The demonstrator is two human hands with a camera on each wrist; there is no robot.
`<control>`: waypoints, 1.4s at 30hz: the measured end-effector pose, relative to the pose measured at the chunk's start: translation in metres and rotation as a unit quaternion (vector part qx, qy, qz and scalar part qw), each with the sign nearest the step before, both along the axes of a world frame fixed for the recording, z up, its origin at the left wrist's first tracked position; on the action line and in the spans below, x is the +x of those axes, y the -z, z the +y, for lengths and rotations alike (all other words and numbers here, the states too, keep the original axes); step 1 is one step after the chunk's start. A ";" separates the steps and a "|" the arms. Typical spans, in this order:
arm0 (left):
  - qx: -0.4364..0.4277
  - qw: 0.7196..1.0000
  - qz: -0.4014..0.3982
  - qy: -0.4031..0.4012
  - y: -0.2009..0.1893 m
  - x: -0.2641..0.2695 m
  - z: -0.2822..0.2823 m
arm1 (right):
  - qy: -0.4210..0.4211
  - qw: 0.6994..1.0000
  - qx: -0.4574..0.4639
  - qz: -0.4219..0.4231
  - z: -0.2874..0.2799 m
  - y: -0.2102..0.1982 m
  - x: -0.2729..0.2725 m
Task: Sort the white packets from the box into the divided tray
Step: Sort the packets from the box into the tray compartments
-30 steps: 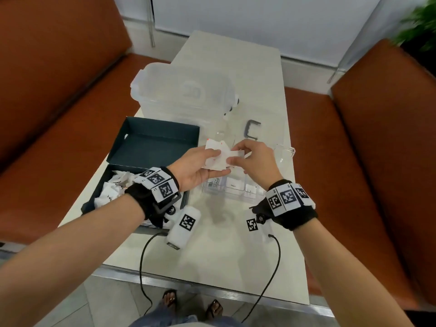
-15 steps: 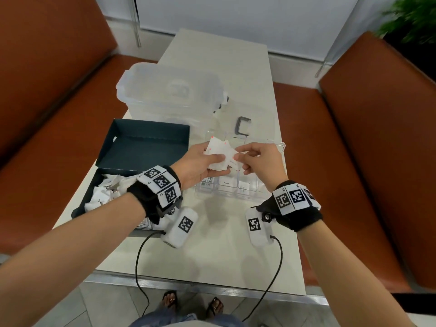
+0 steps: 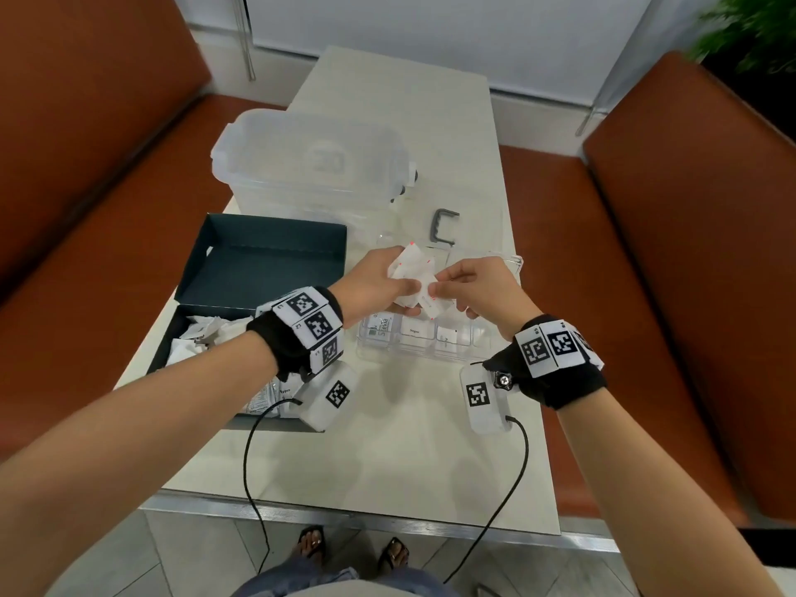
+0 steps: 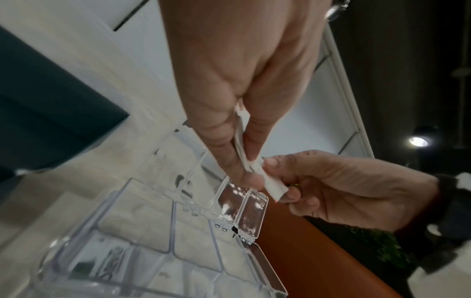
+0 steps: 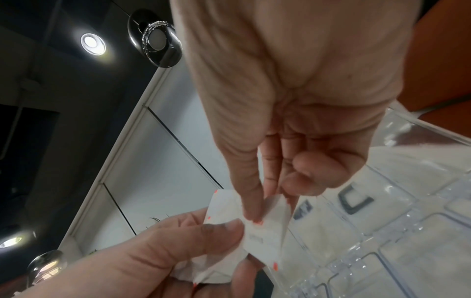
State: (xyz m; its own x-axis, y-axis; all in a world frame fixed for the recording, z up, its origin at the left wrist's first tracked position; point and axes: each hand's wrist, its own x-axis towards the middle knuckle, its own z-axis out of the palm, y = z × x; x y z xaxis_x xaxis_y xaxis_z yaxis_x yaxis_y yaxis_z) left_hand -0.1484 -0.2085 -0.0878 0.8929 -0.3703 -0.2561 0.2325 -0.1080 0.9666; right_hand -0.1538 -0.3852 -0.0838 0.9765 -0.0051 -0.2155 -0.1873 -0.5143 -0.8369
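White paper packets (image 3: 411, 275) with small red marks are held above the clear plastic divided tray (image 3: 424, 338). Left hand (image 3: 374, 286) pinches the bunch; right hand (image 3: 482, 286) pinches one packet's edge.

More white packets lie in the dark open box (image 3: 258, 269) beside the tray on the worktop (image 3: 400, 445).

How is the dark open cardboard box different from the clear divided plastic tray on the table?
The dark open cardboard box is opaque, with one undivided space; the clear divided plastic tray is see-through and split into compartments. The box holds a loose heap of white packets; the tray's near compartments hold packets laid singly. The box lies to the person's left, the tray under both hands. Both rest open on the pale table.
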 end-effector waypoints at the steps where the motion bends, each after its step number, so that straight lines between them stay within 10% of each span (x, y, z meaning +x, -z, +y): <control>1: 0.008 1.000 -0.008 0.009 -0.001 0.001 -0.003 | 0.006 1.000 0.004 0.002 -0.002 0.000 0.000; 12: -0.020 0.999 0.038 -0.021 -0.001 0.013 -0.026 | 0.127 0.990 -0.047 0.050 -0.070 0.022 0.005; 19: -0.019 0.998 0.049 -0.026 0.006 0.011 -0.027 | 0.063 0.964 -0.238 0.102 -0.051 0.056 0.018; 42: -0.028 0.997 0.065 -0.037 0.009 0.006 -0.019 | -0.109 0.876 -0.454 0.125 -0.044 0.065 0.017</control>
